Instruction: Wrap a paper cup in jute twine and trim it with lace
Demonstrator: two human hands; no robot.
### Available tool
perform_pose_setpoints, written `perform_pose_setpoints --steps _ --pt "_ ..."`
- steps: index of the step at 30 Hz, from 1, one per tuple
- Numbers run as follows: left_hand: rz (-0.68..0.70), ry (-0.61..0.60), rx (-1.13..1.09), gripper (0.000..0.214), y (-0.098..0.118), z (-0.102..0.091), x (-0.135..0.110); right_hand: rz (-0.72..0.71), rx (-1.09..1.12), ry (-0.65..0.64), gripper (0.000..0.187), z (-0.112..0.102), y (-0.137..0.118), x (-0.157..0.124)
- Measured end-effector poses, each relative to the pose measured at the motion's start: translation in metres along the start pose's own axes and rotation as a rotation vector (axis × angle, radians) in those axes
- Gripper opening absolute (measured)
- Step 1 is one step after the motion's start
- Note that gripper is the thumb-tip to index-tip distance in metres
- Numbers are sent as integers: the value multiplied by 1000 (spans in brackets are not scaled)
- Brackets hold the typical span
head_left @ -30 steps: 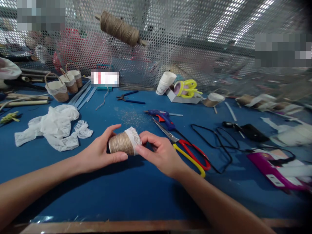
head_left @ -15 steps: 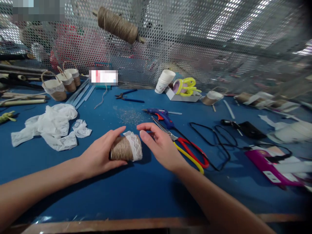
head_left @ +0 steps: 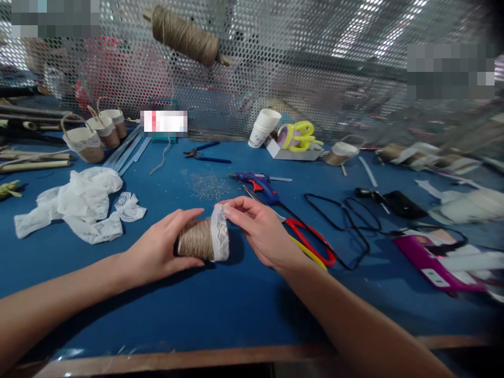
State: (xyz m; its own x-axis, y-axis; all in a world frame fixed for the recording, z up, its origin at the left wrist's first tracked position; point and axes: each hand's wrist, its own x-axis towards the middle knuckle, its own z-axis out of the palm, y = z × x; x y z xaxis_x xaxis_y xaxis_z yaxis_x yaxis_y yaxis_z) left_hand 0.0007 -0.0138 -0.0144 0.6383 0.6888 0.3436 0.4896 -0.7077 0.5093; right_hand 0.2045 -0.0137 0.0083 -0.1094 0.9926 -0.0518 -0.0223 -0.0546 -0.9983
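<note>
A cup wrapped in brown twine (head_left: 196,240) lies on its side above the blue table, its rim end toward the right. Around that end runs a band of white lace (head_left: 220,236). My left hand (head_left: 169,239) is closed round the cup's base, thumb and fingers on either side. Between thumb and fingertips, my right hand (head_left: 260,226) pinches the upper end of the lace, which stands up a little from the rim. Just beyond the right hand lie a blue glue gun (head_left: 262,186) and scissors with red and yellow handles (head_left: 311,241), partly hidden by that hand.
A heap of white lace (head_left: 79,205) lies at left, with several finished twine baskets (head_left: 84,144) behind. Pliers (head_left: 207,155), stacked paper cups (head_left: 264,127) and a white box (head_left: 293,149) stand farther back. A black cable (head_left: 346,210) and purple case (head_left: 429,257) lie at right.
My right hand has moved slightly left to the rim and closed its fingertips on the lace, lifting its end upright. My left hand keeps its hold on the cup.
</note>
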Motion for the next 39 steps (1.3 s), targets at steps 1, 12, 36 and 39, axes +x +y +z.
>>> perform_pose_setpoints --steps 1,12,36,39 --pt "-59 -18 -57 63 1 0 1 -32 11 27 14 0 0 0" --pt "-287 -228 -392 56 8 -8 5 -231 -33 129 11 -5 3 5" --pt "-90 -115 -252 56 14 -3 -5 -84 -290 64 15 -1 5 4" --pt "-53 -103 -232 57 13 -2 -5 -119 -279 127 14 -1 2 2"
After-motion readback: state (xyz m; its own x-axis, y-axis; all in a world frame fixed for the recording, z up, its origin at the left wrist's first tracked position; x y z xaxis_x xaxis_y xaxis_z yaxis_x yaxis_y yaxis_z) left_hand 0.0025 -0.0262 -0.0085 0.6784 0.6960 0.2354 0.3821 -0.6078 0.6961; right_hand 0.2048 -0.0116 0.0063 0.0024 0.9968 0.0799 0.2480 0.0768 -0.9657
